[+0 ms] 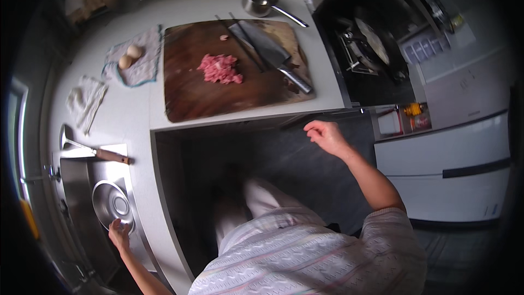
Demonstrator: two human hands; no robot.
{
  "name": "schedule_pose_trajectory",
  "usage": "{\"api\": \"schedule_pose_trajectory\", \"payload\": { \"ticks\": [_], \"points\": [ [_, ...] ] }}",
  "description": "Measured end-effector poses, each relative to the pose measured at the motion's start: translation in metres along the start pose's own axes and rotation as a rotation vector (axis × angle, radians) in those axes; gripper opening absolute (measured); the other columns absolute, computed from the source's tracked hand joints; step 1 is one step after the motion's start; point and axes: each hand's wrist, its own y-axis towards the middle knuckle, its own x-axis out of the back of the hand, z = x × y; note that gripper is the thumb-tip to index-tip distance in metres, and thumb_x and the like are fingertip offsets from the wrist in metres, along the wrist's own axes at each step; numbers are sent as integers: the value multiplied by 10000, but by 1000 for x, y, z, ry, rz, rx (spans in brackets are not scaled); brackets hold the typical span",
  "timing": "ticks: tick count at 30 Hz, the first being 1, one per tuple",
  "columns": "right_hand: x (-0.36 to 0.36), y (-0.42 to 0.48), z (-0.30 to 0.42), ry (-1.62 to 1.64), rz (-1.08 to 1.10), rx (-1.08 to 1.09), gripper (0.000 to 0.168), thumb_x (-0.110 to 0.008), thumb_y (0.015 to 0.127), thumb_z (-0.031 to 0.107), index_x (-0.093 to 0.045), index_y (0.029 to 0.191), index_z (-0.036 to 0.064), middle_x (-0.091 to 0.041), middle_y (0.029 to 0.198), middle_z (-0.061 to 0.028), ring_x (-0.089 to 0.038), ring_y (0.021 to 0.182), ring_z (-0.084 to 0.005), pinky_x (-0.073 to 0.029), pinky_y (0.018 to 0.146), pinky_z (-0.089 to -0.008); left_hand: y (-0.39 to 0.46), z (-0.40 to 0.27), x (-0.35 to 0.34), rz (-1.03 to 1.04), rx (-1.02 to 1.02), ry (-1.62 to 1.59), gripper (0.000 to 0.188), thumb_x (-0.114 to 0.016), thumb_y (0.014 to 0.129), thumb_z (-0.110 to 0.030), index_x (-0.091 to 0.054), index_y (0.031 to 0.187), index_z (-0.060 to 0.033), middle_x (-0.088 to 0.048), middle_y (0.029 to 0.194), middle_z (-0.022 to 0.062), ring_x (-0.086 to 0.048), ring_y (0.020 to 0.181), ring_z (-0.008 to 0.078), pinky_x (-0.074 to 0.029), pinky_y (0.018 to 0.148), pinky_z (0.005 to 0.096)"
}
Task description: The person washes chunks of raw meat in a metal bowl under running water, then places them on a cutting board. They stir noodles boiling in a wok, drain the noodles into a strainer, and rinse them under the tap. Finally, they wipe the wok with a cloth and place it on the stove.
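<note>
My left hand [118, 234] is at the near rim of a steel bowl [107, 203] in the sink; its fingertips overlap the rim, and whether they grip it is unclear. My right hand [324, 136] hangs over the floor with loosely curled fingers and holds nothing. On the wooden cutting board [186, 98] lie a heap of chopped raw meat [220, 69], a small pale piece [224, 37], a pair of dark chopsticks [245, 51] and a cleaver [266, 45] with a metal handle. Two eggs [130, 56] rest on a cloth [143, 65] left of the board.
A steel saucepan [258, 2] stands behind the board. A wok [374, 43] sits on the gas stove [393, 94] at the right. A crumpled white cloth [86, 100] lies at the left, and a wooden-handled ladle [110, 156] lies across the sink's edge. White drawers [430, 155] stand at the right.
</note>
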Motion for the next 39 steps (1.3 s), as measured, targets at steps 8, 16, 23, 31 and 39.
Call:
{"api": "schedule_pose_trajectory", "payload": {
  "ticks": [8, 16, 23, 31, 39],
  "points": [
    [117, 2, -170, 72, -399, -398, 130, -597, 827, 109, -629, 905, 10, -627, 706, -53, -567, 505, -99, -473, 480, -235, 30, -209, 26, -164, -268, -295, 188, -602, 835, -72, -618, 1019, -35, -601, 1002, 42, -564, 894, 140, -464, 682, 257],
    [141, 20, -420, -338, -565, -628, 685, -764, 668, 306, -469, 1195, -18, -641, 879, -111, -630, 777, -216, -501, 736, -303, -2, -526, -63, -14, -700, -244, 236, -581, 764, 55, -619, 984, -25, -595, 1009, 59, -586, 872, 152, -476, 662, 244],
    [159, 45, -425, -103, -530, -601, 543, -703, 734, 338, -477, 1139, 55, -658, 886, -112, -640, 846, -268, -506, 734, -374, -51, -791, -116, 105, -981, -186, 215, -616, 747, -50, -609, 957, -3, -612, 971, 90, -594, 822, 208, -468, 724, 310],
    [187, 43, -447, 523, -332, -549, 281, -680, 788, 319, -569, 868, 73, -657, 765, -38, -657, 636, -158, -481, 539, -278, -49, -913, -177, 552, -1000, 15, 345, -645, 805, -191, -591, 1104, -29, -640, 843, 108, -598, 743, 174, -472, 700, 300],
    [179, 23, -453, 1543, -140, -687, 295, -561, 873, 404, -578, 873, 110, -656, 852, -67, -652, 805, -234, -463, 622, -330, -38, -923, -187, 711, -878, 47, 265, -642, 814, -193, -630, 988, 6, -616, 705, 59, -569, 593, 99, -475, 586, 255]
  ]
}}
